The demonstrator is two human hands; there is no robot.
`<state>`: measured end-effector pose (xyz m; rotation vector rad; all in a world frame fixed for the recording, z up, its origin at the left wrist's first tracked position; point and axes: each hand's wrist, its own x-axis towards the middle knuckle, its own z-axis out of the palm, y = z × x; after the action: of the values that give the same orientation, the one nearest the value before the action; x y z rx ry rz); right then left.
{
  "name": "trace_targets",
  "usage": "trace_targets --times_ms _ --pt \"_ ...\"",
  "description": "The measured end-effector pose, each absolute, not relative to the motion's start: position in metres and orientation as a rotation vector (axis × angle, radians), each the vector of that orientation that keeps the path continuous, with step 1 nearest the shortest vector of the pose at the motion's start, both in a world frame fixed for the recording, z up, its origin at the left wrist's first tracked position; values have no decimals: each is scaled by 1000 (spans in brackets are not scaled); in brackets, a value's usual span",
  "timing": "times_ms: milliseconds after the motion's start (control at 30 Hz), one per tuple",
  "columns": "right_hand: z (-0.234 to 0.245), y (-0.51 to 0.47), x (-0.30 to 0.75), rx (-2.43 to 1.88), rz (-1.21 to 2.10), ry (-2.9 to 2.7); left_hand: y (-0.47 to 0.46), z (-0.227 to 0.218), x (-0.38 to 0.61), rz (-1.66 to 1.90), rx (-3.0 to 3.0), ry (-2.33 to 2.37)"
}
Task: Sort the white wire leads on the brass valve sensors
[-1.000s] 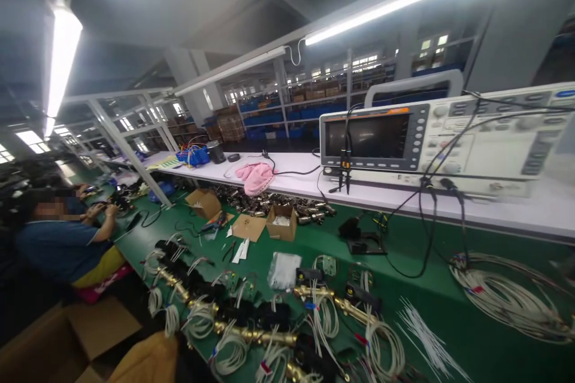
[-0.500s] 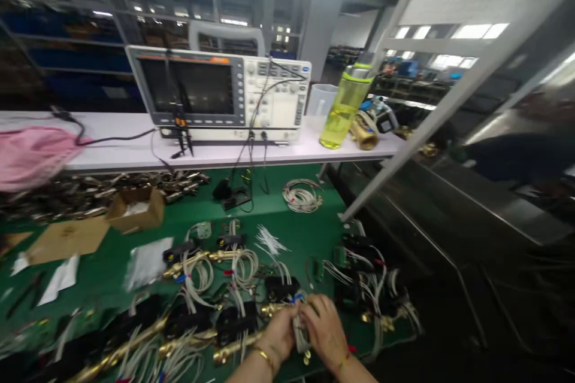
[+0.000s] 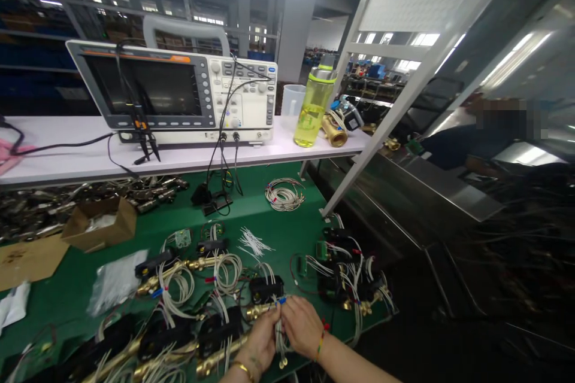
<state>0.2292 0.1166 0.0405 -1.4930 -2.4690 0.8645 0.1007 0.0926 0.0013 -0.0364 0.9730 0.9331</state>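
Observation:
At the bottom centre, over the green bench mat [image 3: 287,233], my two hands meet on a bundle of white wires [image 3: 281,341] that hangs down with small metal tips. My left hand [image 3: 260,338] pinches the wires from the left, a gold bangle on its wrist. My right hand [image 3: 302,326] closes on the same bundle from the right, a coloured cord on its wrist. Just beyond my fingers lies a brass fitting [image 3: 258,311] with a black module [image 3: 266,288]. More brass-and-black assemblies with coiled white cables [image 3: 179,281] lie to the left.
An oscilloscope [image 3: 179,93] with probe leads stands on the white shelf [image 3: 67,158], next to a yellow-green bottle [image 3: 314,108] and a plastic cup. A cardboard box [image 3: 101,221], a cable coil [image 3: 283,194], cut ties [image 3: 252,242], a slanted white frame post [image 3: 381,114]; another person sits at the far right.
The view has swung from the left end of the bench to the right and settled lower. My hands came into view at the bottom and now hold the wires slightly further left.

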Motion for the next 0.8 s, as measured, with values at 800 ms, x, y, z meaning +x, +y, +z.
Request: trace_targets --times_ms 800 --pt "22 110 216 -1635 1664 -1222 71 -9 90 999 322 1071"
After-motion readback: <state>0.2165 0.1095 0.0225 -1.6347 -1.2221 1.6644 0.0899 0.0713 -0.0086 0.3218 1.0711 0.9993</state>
